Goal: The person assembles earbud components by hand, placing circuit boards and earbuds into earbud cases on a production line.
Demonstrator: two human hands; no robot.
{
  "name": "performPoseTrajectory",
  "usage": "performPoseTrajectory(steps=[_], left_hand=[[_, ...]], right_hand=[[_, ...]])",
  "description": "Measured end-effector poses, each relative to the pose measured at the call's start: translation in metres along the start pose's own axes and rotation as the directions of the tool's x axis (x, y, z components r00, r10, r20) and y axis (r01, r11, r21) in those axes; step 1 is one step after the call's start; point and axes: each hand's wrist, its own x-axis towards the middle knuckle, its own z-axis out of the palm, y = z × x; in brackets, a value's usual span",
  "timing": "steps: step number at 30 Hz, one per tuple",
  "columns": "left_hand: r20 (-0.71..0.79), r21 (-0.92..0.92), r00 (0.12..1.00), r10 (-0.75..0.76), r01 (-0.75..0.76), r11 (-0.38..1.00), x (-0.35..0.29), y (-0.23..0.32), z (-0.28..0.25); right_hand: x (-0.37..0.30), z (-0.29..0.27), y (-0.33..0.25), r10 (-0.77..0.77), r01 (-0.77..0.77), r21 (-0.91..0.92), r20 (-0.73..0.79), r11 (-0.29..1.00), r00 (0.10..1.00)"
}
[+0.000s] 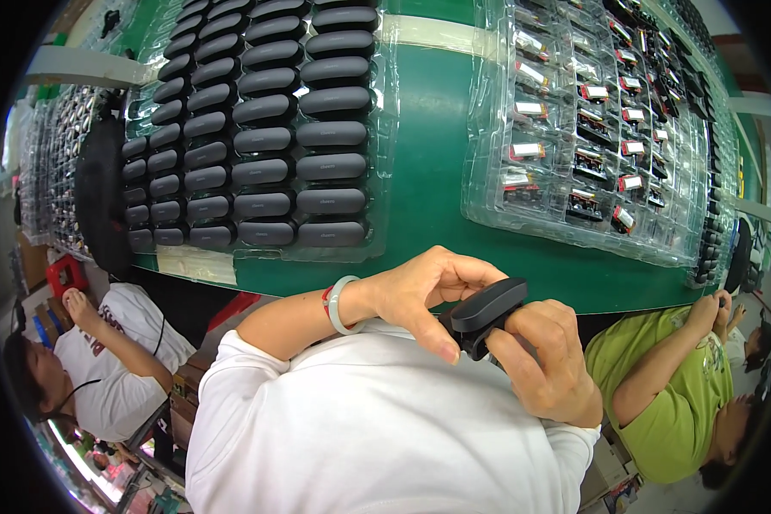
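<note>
Between my two hands, in front of my chest, is a black oblong case (pixel 490 307) with rounded ends, tilted up to the right. Its smooth lid stands a little apart from the darker lower part. My left hand (pixel 424 295) grips its left end, thumb below and fingers curled behind. My right hand (pixel 546 355) closes round its lower right side with bent fingers. Whatever lies inside the case is hidden. Ahead on the left, a clear plastic tray (pixel 384 171) holds rows of similar dark cases (pixel 331 167).
A second clear tray (pixel 497 201) with small circuit parts and silver pieces (pixel 529 109) stands on the right of the green table (pixel 428 146). Tape (pixel 197 264) lies along the table's near edge. Co-workers sit close by, one in white (pixel 116 360), one in green (pixel 660 394).
</note>
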Motion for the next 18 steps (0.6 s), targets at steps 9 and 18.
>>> performPoseTrajectory(steps=[9, 18], left_hand=[[0.044, -0.037, 0.997, 0.061, -0.059, 0.998, -0.003, -0.003, -0.007], [0.010, -0.081, 0.998, 0.054, -0.053, 0.995, -0.001, -0.008, -0.007]], right_hand=[[0.006, 0.002, 0.008, 0.023, -0.022, 0.189, -0.007, 0.982, 1.000], [0.005, 0.007, 0.001, -0.032, 0.030, -0.049, -0.042, 0.998, 0.999]])
